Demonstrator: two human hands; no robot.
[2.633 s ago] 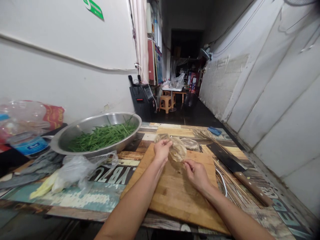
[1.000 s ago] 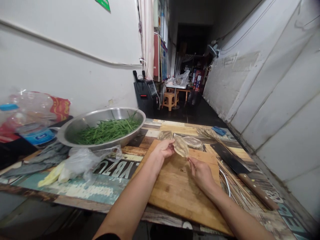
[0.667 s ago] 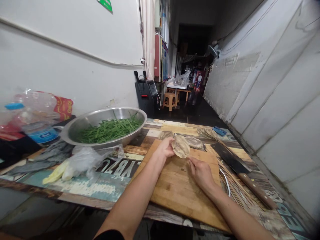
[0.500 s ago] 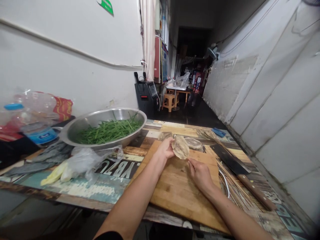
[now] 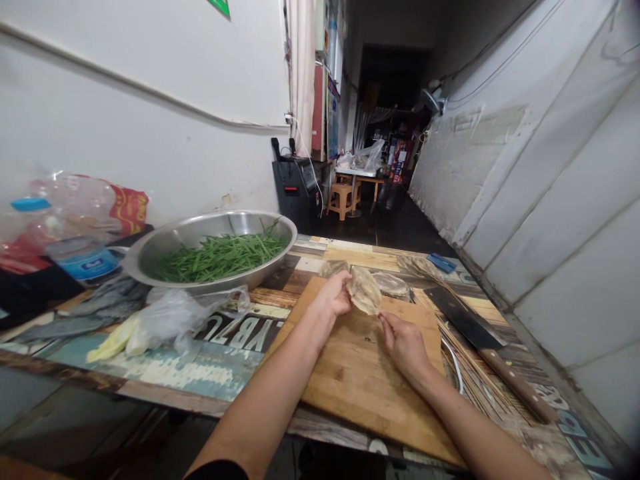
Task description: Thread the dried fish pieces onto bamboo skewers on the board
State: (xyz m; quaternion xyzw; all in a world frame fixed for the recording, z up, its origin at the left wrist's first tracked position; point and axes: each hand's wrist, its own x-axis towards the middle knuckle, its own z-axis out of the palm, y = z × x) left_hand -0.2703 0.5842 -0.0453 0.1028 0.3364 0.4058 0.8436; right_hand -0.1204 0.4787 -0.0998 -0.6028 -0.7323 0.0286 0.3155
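My left hand [image 5: 336,293] pinches a thin, flat, pale brown sheet of food [image 5: 365,291] by its left edge, above the wooden cutting board [image 5: 350,373]. The sheet is roughly oval, with a ragged rim. At its lower right corner, the thumb and finger of my right hand [image 5: 401,340] are pressed together; whether they grip the sheet itself or a thin stick is too small to tell. Similar flat pieces [image 5: 391,285] lie just beyond the board, partly hidden by the held sheet and my left hand.
Right of the board are a cleaver [image 5: 465,319] and loose bamboo skewers [image 5: 475,377]. More flat pieces with sticks [image 5: 417,267] lie near a blue object [image 5: 441,263]. A steel bowl of cut greens [image 5: 143,263], a plastic bag [image 5: 167,320] and bottles [image 5: 83,259] stand left.
The camera view has shifted slightly. The sheet has turned a little between my hands, which stay at nearly the same place over the board.
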